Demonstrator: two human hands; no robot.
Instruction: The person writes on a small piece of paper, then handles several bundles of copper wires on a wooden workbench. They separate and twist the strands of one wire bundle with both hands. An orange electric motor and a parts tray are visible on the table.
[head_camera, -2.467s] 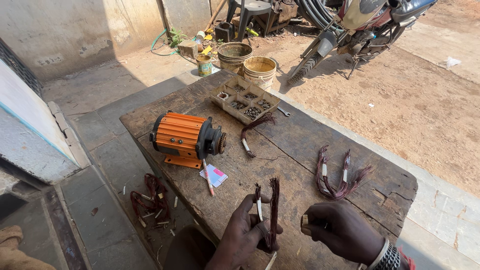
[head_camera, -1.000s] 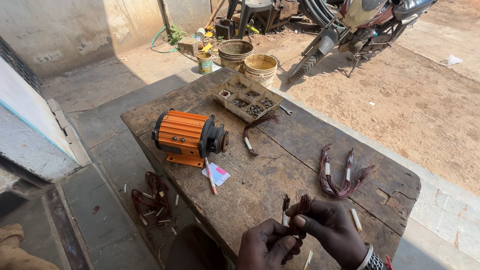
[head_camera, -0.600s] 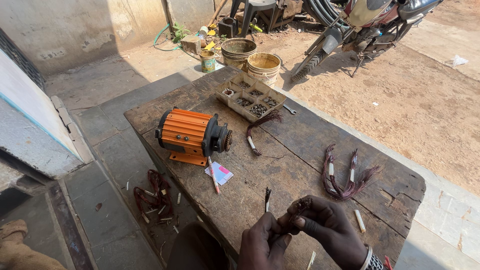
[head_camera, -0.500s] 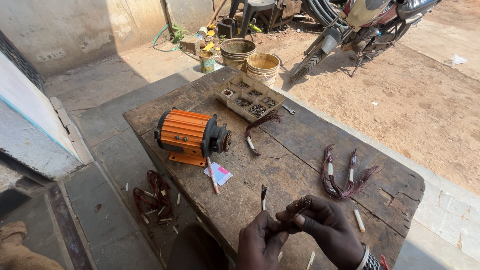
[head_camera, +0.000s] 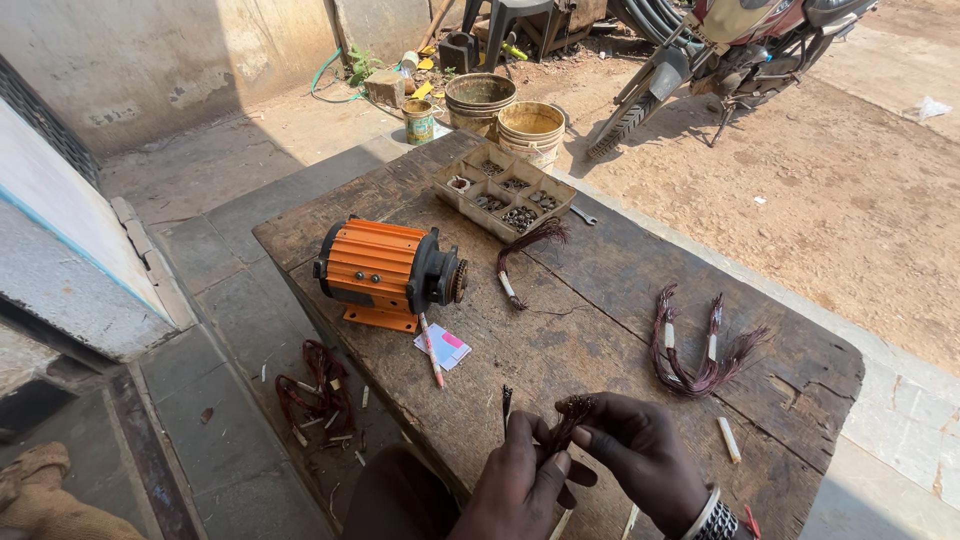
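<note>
Frayed copper-wire bundle (head_camera: 566, 428), held upright

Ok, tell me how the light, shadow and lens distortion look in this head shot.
Head view: hard sunlight on the wooden table and dirt yard, deep shade along the left wall; the orange motor casts a short shadow; wide lens bows the edges; the left hand, right hand and wire bundle stay sharp.
</note>
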